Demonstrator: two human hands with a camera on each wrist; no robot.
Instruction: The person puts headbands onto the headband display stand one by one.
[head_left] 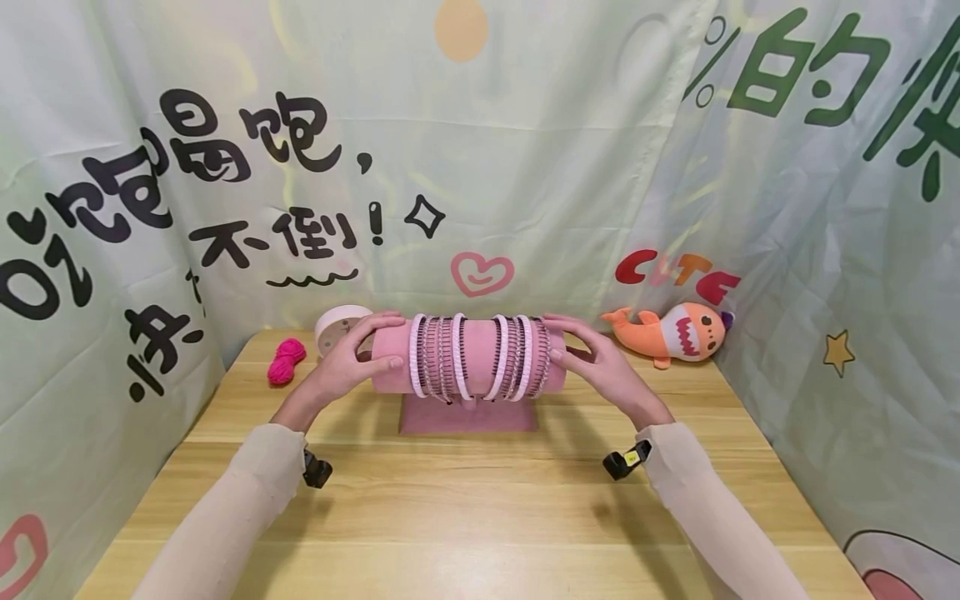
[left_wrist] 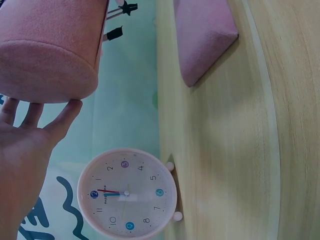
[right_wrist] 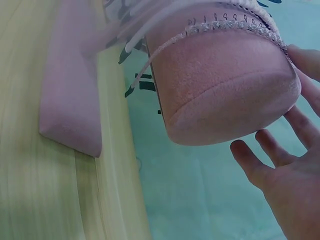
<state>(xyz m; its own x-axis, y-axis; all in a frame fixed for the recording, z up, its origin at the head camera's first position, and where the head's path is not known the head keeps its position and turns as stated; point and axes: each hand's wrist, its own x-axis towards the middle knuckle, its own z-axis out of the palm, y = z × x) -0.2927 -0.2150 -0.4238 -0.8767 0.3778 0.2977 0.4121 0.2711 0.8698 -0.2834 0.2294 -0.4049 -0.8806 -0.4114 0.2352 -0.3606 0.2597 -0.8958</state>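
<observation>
A pink plush headband stand (head_left: 468, 417) stands on the table, its padded roll lying crosswise above a flat base. White, beaded and dark-toothed headbands (head_left: 459, 358) circle the roll in two groups, and their dark-tipped ends (right_wrist: 131, 91) hang below it in the right wrist view. My left hand (head_left: 347, 360) grips the roll's left end, thumb in front and fingers over the top. At the right end, my right hand (head_left: 603, 367) holds the roll likewise, thumb near the outermost beaded headband. The roll's back is hidden in the head view.
Behind my left hand is a round pink-rimmed clock (left_wrist: 127, 194). A bundle of hot-pink yarn (head_left: 286, 362) lies at the back left, and an orange shark plush (head_left: 675, 333) at the back right. Printed fabric (head_left: 555, 192) encloses the wooden table (head_left: 465, 517).
</observation>
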